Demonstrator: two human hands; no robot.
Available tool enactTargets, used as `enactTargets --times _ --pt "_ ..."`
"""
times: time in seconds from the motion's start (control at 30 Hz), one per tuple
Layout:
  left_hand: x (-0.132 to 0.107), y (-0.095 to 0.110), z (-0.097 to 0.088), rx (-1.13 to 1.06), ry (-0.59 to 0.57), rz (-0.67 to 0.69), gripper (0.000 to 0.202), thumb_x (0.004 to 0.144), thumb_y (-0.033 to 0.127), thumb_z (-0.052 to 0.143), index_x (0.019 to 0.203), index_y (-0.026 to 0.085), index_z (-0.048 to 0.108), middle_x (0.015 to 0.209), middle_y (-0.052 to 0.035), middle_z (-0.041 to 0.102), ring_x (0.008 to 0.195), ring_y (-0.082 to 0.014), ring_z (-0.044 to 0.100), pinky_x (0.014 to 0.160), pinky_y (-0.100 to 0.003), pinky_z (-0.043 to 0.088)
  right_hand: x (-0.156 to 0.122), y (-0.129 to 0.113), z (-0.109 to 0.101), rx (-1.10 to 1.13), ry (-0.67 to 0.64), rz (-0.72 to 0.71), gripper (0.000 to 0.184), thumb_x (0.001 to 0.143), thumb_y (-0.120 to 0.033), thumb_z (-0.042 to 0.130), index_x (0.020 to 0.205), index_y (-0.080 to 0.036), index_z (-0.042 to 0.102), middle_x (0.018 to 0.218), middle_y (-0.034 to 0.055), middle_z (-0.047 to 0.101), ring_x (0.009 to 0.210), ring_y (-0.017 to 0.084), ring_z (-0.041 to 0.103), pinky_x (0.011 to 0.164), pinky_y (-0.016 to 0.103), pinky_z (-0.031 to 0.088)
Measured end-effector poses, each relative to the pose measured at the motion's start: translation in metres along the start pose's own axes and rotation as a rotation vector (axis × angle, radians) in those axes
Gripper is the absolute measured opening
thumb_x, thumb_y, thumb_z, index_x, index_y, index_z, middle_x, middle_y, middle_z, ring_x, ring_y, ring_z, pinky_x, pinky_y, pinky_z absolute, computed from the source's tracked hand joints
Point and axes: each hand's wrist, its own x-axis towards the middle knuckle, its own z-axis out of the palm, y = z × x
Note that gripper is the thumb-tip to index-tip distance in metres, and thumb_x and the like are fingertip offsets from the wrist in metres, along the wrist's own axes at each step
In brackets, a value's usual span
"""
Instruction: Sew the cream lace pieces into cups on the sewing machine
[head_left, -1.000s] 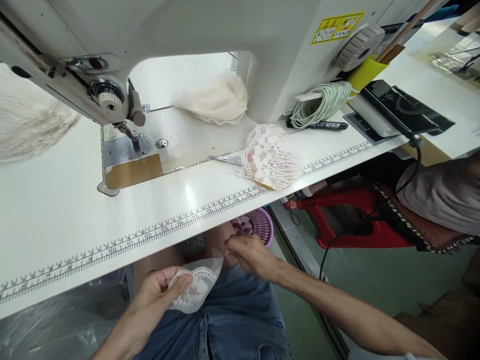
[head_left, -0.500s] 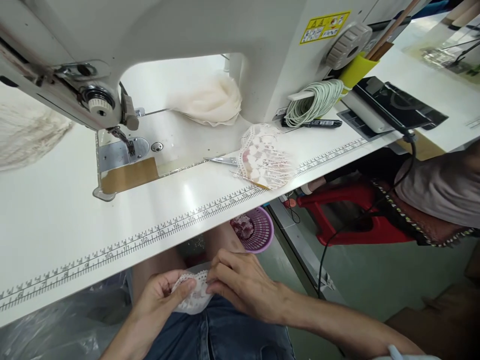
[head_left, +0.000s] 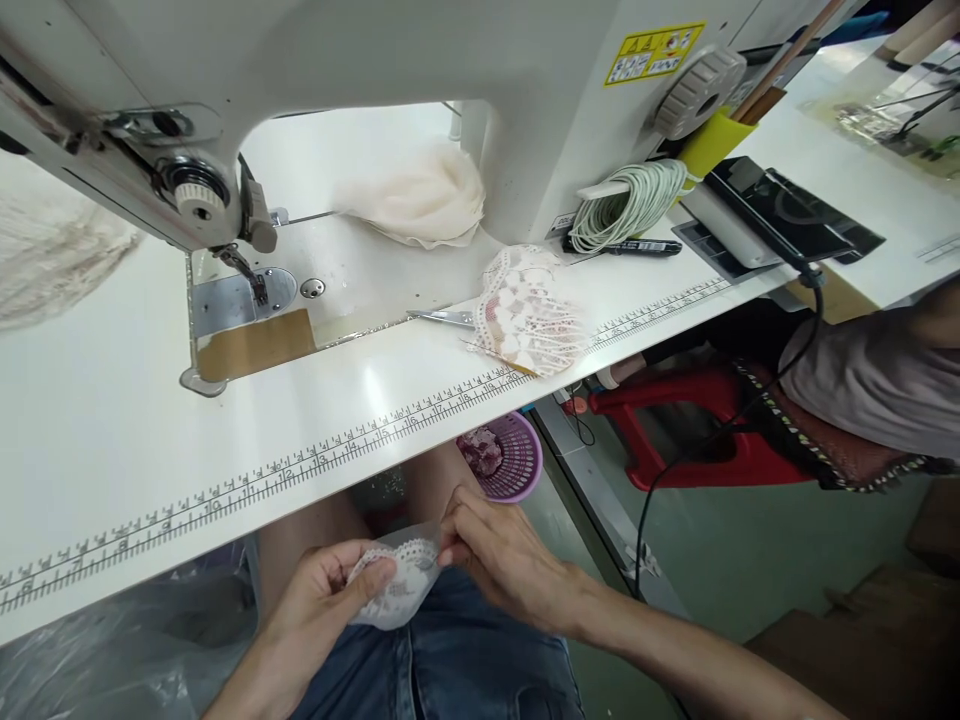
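Over my lap is a small piece of white lace [head_left: 401, 590] with a scalloped edge and sheer fabric along it. My left hand [head_left: 330, 595] pinches its left part, thumb on top. At its right upper corner my right hand [head_left: 502, 560] is closed, thumb and fingers gripping the edge. On the table above lies another lace piece [head_left: 525, 315], partly over a pair of scissors [head_left: 442, 317] whose blades stick out to the left.
A sewing machine [head_left: 360, 60] stands across the table [head_left: 150, 440], whose front edge bears a printed ruler. Cream fabric [head_left: 427, 200] lies behind its needle. A coil of cord [head_left: 630, 210] rests at right. Below is a purple basket [head_left: 525, 460]. Another person [head_left: 862, 390] sits at right.
My right hand has slid right along the lace to its corner, and more of the scalloped edge now shows. My left hand keeps its hold in nearly the same place.
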Motion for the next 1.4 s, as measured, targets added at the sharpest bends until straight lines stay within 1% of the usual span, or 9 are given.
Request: enactTargets --times 0.13,0.27,0.4,0.5,0.6,0.67,0.77,0.9,1.4 --pt "0.001 -0.001 -0.001 -0.005 -0.018 -0.005 0.036 0.073 0.045 0.070 0.094 0.016 0.073 0.081 -0.0061 0.074 0.074 -0.0182 0.063 0.072 -0.024 0.047 -0.004 0.010 0.002 -0.047 0.020 0.000 0.009 0.093 -0.016 0.040 0.086 -0.018 0.045 0.082 0.0023 0.051 0.067 0.013 0.047 0.055 0.023 0.032" --pt "0.000 -0.001 -0.004 0.027 -0.003 -0.009 0.036 0.073 0.046 0.070 0.093 0.016 0.073 0.081 -0.0066 0.073 0.076 -0.0199 0.063 0.074 -0.026 0.047 -0.016 0.055 -0.005 -0.231 0.046 0.178 0.010 0.090 -0.010 0.041 0.085 -0.016 0.048 0.082 0.0043 0.052 0.068 0.014 0.049 0.059 0.023 0.037" --pt "0.003 -0.001 -0.004 0.057 -0.018 -0.017 0.038 0.073 0.047 0.070 0.094 0.016 0.073 0.078 -0.0059 0.072 0.073 -0.0183 0.061 0.068 -0.023 0.045 -0.027 0.081 -0.022 -0.326 0.075 0.273 0.023 0.087 0.000 0.034 0.082 -0.012 0.053 0.091 0.0151 0.057 0.082 0.022 0.053 0.072 0.035 0.038" --pt "0.006 0.000 -0.002 0.099 -0.037 -0.016 0.037 0.071 0.047 0.071 0.089 0.014 0.073 0.075 -0.0050 0.071 0.070 -0.0167 0.059 0.065 -0.022 0.044 -0.020 0.057 -0.030 -0.278 0.025 0.212 0.013 0.090 -0.011 0.046 0.096 -0.015 0.056 0.106 0.0124 0.058 0.099 0.023 0.051 0.084 0.037 0.036" --pt "0.006 0.002 0.000 0.114 -0.058 -0.020 0.037 0.070 0.047 0.071 0.087 0.014 0.072 0.074 -0.0045 0.069 0.069 -0.0161 0.057 0.064 -0.022 0.043 0.002 0.021 -0.025 0.106 -0.123 0.044 0.050 0.076 -0.037 0.071 0.117 -0.019 0.049 0.113 0.0067 0.057 0.104 0.020 0.051 0.090 0.031 0.036" --pt "0.003 0.003 -0.001 0.128 -0.062 -0.018 0.038 0.071 0.048 0.070 0.088 0.014 0.071 0.075 -0.0040 0.068 0.070 -0.0157 0.056 0.065 -0.022 0.042 0.017 0.007 -0.016 0.330 -0.256 0.014 0.049 0.068 -0.044 0.075 0.105 -0.018 0.056 0.093 0.0016 0.062 0.087 0.016 0.056 0.080 0.026 0.040" --pt "-0.004 0.002 -0.007 0.188 -0.037 0.006 0.037 0.073 0.051 0.067 0.080 0.014 0.068 0.071 -0.0016 0.064 0.067 -0.0134 0.052 0.061 -0.020 0.038 0.030 0.006 -0.001 0.609 -0.425 0.136 0.037 0.070 -0.049 0.071 0.076 -0.015 0.059 0.064 -0.0048 0.053 0.061 0.010 0.049 0.058 0.020 0.036" --pt "-0.008 -0.002 -0.017 0.236 -0.017 0.038 0.036 0.072 0.051 0.067 0.069 0.014 0.064 0.061 0.0028 0.056 0.059 -0.0104 0.044 0.054 -0.018 0.032 0.031 0.011 0.005 0.922 -0.527 0.360 0.043 0.059 -0.050 0.078 0.071 -0.013 0.057 0.062 -0.0060 0.051 0.057 0.007 0.044 0.050 0.017 0.033" --pt "-0.010 -0.014 -0.037 0.132 -0.169 0.055 0.034 0.060 0.037 0.080 0.086 0.019 0.067 0.081 0.0006 0.052 0.080 -0.0166 0.050 0.070 -0.022 0.037 0.044 0.006 0.014 1.132 -0.609 0.540 0.035 0.059 -0.039 0.080 0.073 -0.012 0.064 0.065 -0.0038 0.057 0.058 0.007 0.048 0.059 0.019 0.038"
